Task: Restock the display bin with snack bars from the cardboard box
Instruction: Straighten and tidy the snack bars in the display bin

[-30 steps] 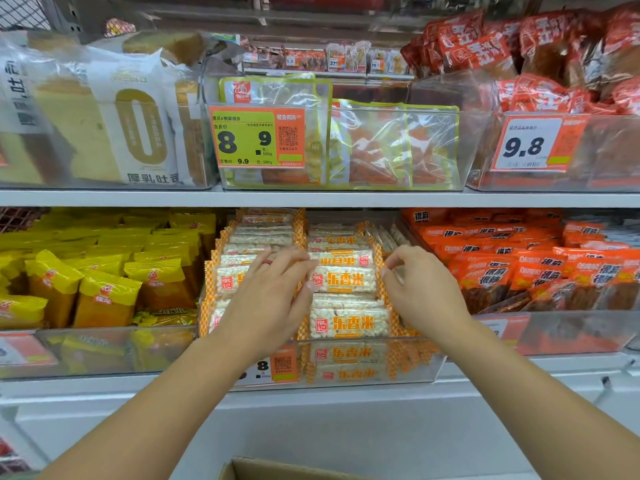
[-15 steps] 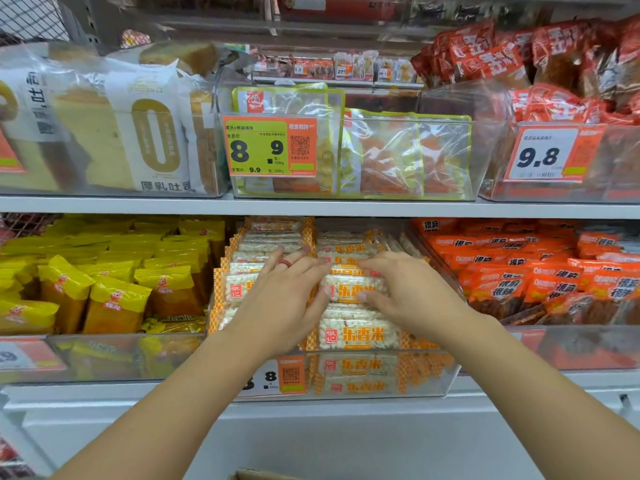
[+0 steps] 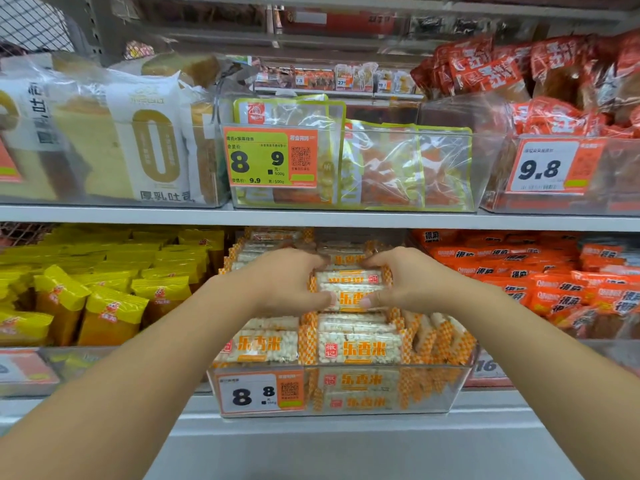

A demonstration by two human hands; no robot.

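A clear plastic display bin with an 8.8 price tag sits on the lower shelf, filled with white puffed-rice snack bars in orange-checked wrappers. My left hand and my right hand both grip a small stack of snack bars from either side, fingers over its top and thumbs at its front, above the middle of the bin. More bars lie in rows toward the back of the bin. The cardboard box is out of view.
Yellow snack packs fill the bin to the left, orange packs the bin to the right. The upper shelf hangs just above my hands, carrying bread bags, clear pouches and red packs.
Both hands have closed in from the sides and now grip a stack of bars together. The camera has tilted up, so the box edge at the bottom is no longer visible.
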